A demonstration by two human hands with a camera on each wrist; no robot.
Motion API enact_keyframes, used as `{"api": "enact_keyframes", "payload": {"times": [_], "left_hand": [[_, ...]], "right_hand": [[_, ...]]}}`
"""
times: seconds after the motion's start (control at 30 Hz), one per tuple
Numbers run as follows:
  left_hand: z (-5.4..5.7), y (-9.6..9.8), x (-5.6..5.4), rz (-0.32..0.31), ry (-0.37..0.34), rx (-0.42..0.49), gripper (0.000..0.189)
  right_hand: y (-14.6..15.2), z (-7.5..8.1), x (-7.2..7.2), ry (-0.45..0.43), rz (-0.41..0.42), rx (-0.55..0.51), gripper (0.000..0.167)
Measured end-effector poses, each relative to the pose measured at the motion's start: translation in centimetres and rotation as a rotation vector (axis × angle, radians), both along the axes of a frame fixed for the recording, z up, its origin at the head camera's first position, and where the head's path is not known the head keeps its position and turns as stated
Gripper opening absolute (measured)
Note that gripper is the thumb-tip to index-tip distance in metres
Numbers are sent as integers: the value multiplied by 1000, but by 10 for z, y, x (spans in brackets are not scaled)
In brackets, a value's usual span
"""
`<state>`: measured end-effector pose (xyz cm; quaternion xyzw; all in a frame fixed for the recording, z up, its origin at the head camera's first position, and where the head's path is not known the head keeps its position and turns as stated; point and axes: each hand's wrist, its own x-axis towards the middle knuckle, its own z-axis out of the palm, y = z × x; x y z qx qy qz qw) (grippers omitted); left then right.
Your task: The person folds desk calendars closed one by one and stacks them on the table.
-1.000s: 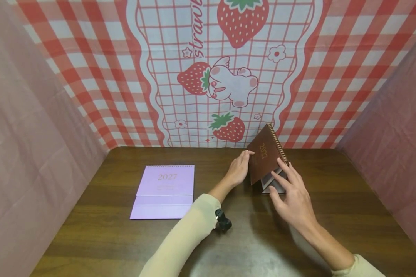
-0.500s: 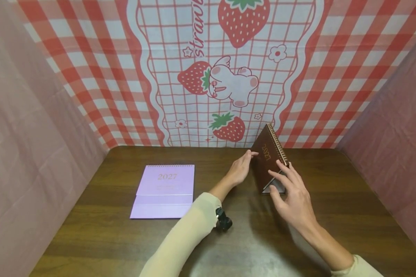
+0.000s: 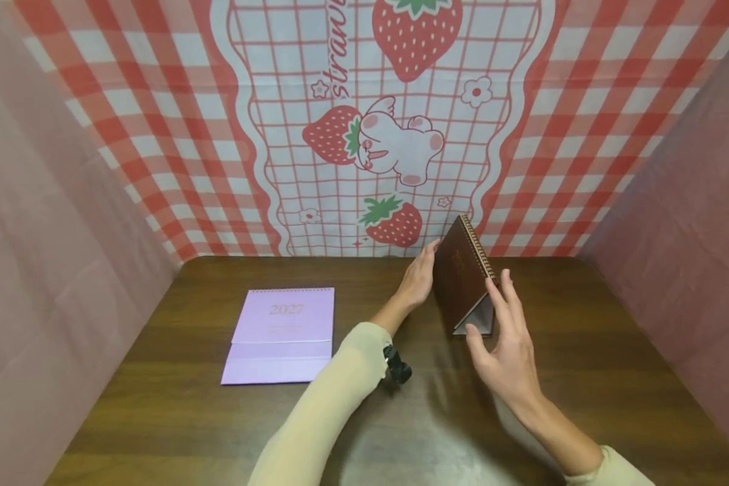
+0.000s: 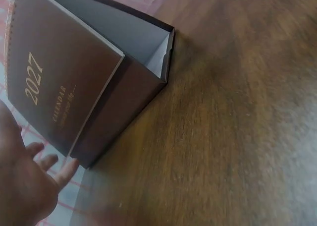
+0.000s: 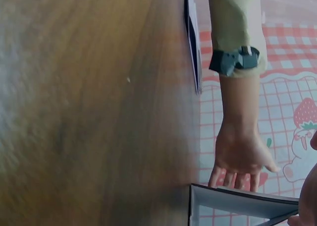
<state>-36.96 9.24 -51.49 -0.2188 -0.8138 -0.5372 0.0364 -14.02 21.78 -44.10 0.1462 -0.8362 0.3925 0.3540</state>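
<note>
A brown 2027 desk calendar (image 3: 458,277) stands tented on the right half of the table, its gold spiral binding on top and its cover down against the sloping stand. By its far left edge is my left hand (image 3: 416,280), fingers straight; in the left wrist view the fingertips sit close to the calendar's lower edge, and contact is hard to judge. Around the near end of the calendar my right hand (image 3: 510,344) is spread, thumb apart from the straight fingers, with a fingertip at or near the binding. A purple 2027 desk calendar (image 3: 279,337) stands to the left.
The wooden table (image 3: 176,418) meets a red-and-white strawberry cloth (image 3: 267,169) at the back, close behind the brown calendar. Pink cloth walls (image 3: 55,236) flank both sides. A black wrist camera (image 3: 397,364) is strapped at the left sleeve.
The brown calendar's cover, lifted a second ago, has dropped against its stand. My left hand has slid farther back along the calendar. My right fingers have straightened. The head view has shifted slightly.
</note>
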Motion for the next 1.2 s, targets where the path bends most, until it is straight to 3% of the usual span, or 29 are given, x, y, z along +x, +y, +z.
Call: {"api": "enact_keyframes", "payload": {"times": [0.23,0.4,0.47,0.63,0.8,0.83,0.87,1.03,1.07,1.2], "left_hand": [[-2,1,-6,-35,-25,16,80],[20,-8,8,-99,-47,49,80],[36,-13,20,-130,-74,79,78],[53,-14,33,-134,-85,93,74],[53,-13,28,-143,-101,119,75],[44,-11,19,-144,-102,128,80],[44,-11,18,-145,-113,136,81],[41,-6,11,-150,-147,157,83],[45,-6,13,-148,-149,154,82],[36,-2,3,-176,-173,182,91]], "right_hand": [[-6,1,4,-102,-12,-59,98],[-9,2,6,-276,-1,-81,112],[-11,3,5,-344,3,-76,115],[-12,5,2,-433,1,-70,118],[-11,6,0,-489,13,-81,118],[-11,6,-1,-500,15,-84,118],[-12,6,-1,-505,17,-87,117],[-14,4,-3,-491,21,-103,117],[-14,4,-3,-486,24,-104,117],[-13,4,-2,-479,32,-95,117]]}}
